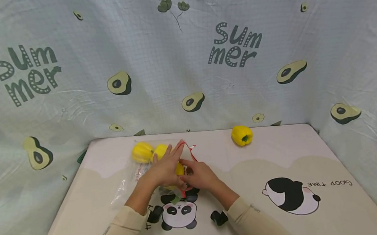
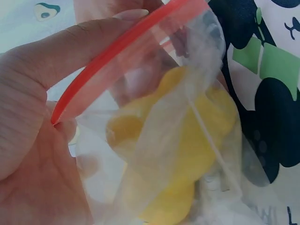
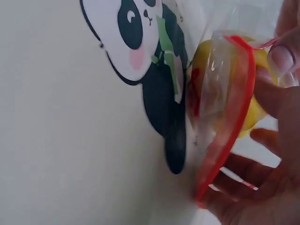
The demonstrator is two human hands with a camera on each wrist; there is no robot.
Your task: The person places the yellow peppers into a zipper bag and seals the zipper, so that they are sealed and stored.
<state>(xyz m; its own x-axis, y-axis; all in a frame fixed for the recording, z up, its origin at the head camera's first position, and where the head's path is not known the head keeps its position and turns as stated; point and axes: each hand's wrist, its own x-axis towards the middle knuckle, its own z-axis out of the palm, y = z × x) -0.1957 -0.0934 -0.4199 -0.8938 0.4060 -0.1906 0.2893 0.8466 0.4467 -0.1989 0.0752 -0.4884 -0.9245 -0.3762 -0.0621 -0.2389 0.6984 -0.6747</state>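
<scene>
In the head view my left hand (image 1: 166, 169) lies spread over a clear zip bag (image 1: 124, 185) with a red-edged mouth. Its thumb pinches the red rim (image 2: 110, 56) in the left wrist view. Across from it, my right hand (image 1: 201, 175) holds the same mouth, with its fingers (image 3: 243, 171) along the red strip in the right wrist view. Through the plastic shows a lobed yellow vegetable (image 2: 197, 136). Just past my left fingers, a yellow ribbed piece (image 1: 142, 153) and a second yellow piece (image 1: 161, 151), partly hidden by that hand, sit side by side.
A yellow bell pepper (image 1: 242, 135) lies alone near the table's back edge, right of my hands. The pale table cover (image 1: 244, 188) bears printed pandas and lettering. Behind it hangs a curtain (image 1: 154, 52) with avocado prints.
</scene>
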